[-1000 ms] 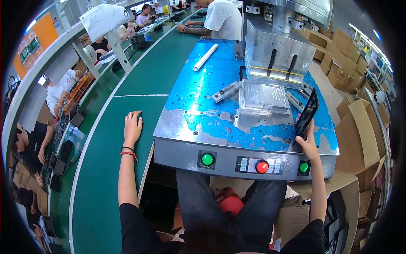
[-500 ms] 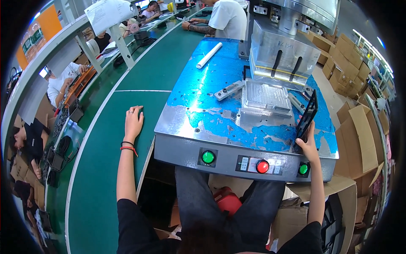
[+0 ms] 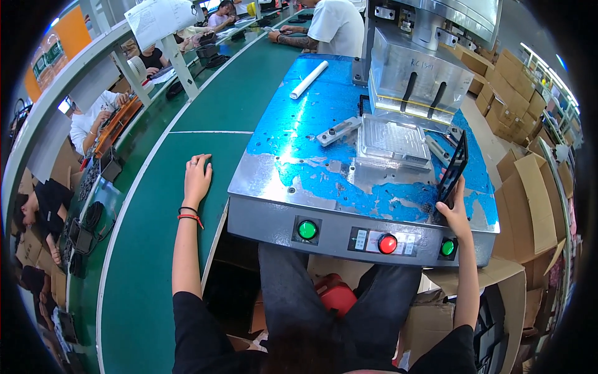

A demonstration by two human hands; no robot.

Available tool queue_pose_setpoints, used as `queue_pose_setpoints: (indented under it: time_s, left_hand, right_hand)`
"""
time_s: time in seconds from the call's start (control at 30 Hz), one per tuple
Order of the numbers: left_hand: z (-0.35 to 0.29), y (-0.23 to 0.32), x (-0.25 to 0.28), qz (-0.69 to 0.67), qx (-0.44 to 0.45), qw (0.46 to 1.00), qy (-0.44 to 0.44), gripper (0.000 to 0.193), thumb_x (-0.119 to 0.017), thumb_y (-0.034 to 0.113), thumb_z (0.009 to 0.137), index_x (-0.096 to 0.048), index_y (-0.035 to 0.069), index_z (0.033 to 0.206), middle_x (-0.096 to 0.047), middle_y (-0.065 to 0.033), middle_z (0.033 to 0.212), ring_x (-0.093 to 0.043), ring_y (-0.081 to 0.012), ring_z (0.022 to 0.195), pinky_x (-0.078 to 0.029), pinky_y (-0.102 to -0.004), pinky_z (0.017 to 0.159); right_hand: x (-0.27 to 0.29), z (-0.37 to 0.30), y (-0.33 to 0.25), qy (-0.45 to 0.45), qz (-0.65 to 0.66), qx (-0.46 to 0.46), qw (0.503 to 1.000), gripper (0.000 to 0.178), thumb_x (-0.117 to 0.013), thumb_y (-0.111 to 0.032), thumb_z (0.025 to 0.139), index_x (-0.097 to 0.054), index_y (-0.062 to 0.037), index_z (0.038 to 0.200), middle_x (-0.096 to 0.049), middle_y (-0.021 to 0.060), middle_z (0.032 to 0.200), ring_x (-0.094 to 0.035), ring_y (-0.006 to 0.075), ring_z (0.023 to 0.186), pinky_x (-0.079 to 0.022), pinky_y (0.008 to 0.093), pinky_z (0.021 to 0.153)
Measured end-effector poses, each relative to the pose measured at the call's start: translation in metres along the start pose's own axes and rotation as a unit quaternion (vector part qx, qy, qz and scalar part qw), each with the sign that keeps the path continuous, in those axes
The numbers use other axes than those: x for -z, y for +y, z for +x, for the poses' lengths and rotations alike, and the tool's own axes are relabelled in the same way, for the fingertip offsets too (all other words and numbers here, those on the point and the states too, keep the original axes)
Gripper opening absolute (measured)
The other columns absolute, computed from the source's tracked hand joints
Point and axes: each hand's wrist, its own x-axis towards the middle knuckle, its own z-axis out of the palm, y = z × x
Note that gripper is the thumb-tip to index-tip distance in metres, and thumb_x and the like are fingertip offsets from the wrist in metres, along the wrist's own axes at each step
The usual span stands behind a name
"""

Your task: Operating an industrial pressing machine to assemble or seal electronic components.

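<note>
My left hand point(image 3: 198, 181) lies flat on the green work surface point(image 3: 168, 206), fingers stretched forward and nothing in it. In my right hand point(image 3: 457, 213) a thin black plastic frame point(image 3: 453, 169) is gripped by its lower end and stands nearly upright above the right edge of the machine table point(image 3: 265, 174). Left of that frame sits a clear, ribbed rectangular fixture block point(image 3: 393, 142) on a metal plate, between metal clamps. Over and behind it hangs the metal press head point(image 3: 418, 81).
Two green buttons point(image 3: 307, 230) flank a red button point(image 3: 387, 244) on the machine's front. A white tube point(image 3: 309, 80) lies at the table's far left. Open cardboard boxes point(image 3: 529, 206) stand on the right. Co-workers sit along the line, one in a white shirt point(image 3: 337, 28) straight ahead.
Both hands and the black frame stay practically where they were. The view has shifted very slightly, and a co-worker at the left has moved their arms a little.
</note>
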Motion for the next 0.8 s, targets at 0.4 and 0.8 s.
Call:
queue_pose_setpoints:
  time_s: [0.4,0.8]
  left_hand:
    - [0.002,-0.001,-0.003,0.002,-0.003,1.0,0.0,0.026,-0.051,0.013,0.086,-0.055,0.008,0.111,-0.051,-0.0129,0.113,-0.047,-0.0317,0.106,-0.04,-0.0389,0.091]
    - [0.003,0.003,-0.003,-0.012,-0.008,1.0,0.008,0.025,-0.052,0.012,0.084,-0.056,0.006,0.109,-0.052,-0.0142,0.111,-0.047,-0.0328,0.104,-0.04,-0.04,0.09]
  right_hand:
    - [-0.005,0.004,-0.008,0.013,-0.021,-0.011,1.0,0.105,-0.075,-0.033,0.066,-0.004,-0.0124,0.141,-0.023,0.0187,0.139,-0.028,0.031,0.128,-0.022,0.0418,0.107]
    - [-0.011,0.031,-0.003,-0.008,-0.063,0.009,0.998,0.107,-0.076,-0.027,0.068,0.001,-0.0152,0.142,-0.019,0.0214,0.14,-0.024,0.0337,0.13,-0.023,0.044,0.106]
